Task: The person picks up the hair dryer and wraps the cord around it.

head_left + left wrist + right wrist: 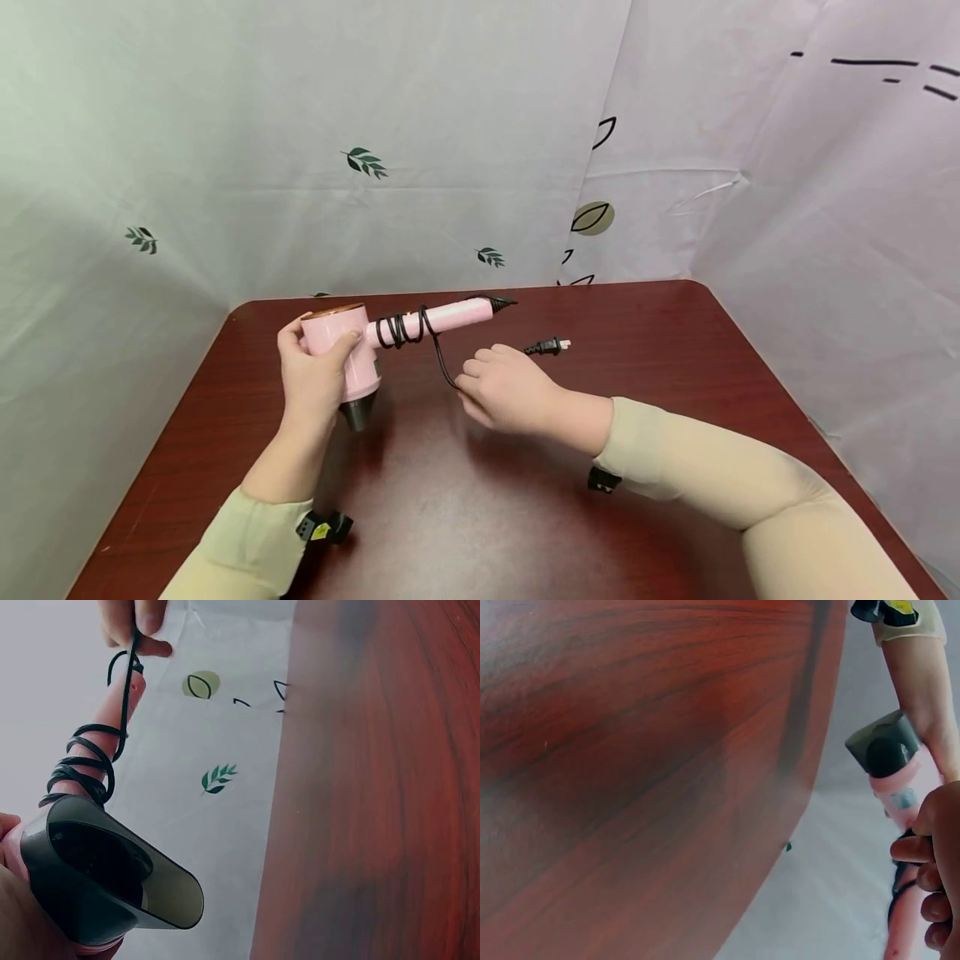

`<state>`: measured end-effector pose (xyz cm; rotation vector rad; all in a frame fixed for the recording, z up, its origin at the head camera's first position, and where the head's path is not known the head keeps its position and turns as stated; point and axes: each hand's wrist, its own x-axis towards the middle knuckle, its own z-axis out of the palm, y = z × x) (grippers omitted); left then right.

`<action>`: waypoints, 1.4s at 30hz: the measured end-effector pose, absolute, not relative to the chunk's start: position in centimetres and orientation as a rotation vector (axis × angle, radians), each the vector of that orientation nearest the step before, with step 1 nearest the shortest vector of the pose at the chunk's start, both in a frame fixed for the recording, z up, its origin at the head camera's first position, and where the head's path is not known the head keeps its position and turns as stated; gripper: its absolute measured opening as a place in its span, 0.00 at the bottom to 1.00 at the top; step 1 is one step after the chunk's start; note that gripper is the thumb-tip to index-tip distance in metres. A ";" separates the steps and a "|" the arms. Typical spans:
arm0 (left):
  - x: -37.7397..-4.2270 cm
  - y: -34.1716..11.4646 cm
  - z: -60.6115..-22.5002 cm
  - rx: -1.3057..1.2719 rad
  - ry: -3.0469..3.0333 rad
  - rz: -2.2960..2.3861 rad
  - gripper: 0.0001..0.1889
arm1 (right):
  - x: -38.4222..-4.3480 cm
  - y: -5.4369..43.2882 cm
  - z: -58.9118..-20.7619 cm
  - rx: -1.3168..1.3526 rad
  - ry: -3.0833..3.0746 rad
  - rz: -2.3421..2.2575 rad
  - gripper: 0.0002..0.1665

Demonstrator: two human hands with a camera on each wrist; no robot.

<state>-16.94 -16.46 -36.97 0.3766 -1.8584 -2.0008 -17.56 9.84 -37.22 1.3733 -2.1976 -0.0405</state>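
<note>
My left hand (pixel 311 375) grips the barrel of a pink hair dryer (pixel 333 333), thumb across its front. A dark nozzle (pixel 358 411) points down from the barrel; in the left wrist view the nozzle (pixel 112 877) opens toward the camera. The handle (pixel 457 315) extends right, tilted slightly up. Several loops of black cord (pixel 397 331) are wound around it near the barrel. From there the cord runs down into my right hand (pixel 506 387), whose curled fingers hold it. Beyond that hand the two-pin plug (pixel 551 346) sticks out to the right.
Beneath the hands is a dark red wooden table (pixel 465 517) with rounded far corners. Pale sheeting (pixel 450 125) with leaf prints hangs behind and at both sides. Each wrist carries a small black camera (pixel 326 527).
</note>
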 end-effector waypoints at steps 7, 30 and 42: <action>-16.5 -16.6 -37.1 0.370 -2.105 -1.771 0.41 | -17.8 10.5 -35.9 1.427 -1.999 -0.047 0.08; -15.9 -17.3 -36.0 0.150 -2.504 -1.588 0.43 | -21.0 12.5 -32.7 1.275 -1.885 0.130 0.13; -15.1 -17.9 -35.4 -0.001 -2.532 -1.628 0.45 | -23.2 13.9 -32.1 1.509 -2.109 0.317 0.07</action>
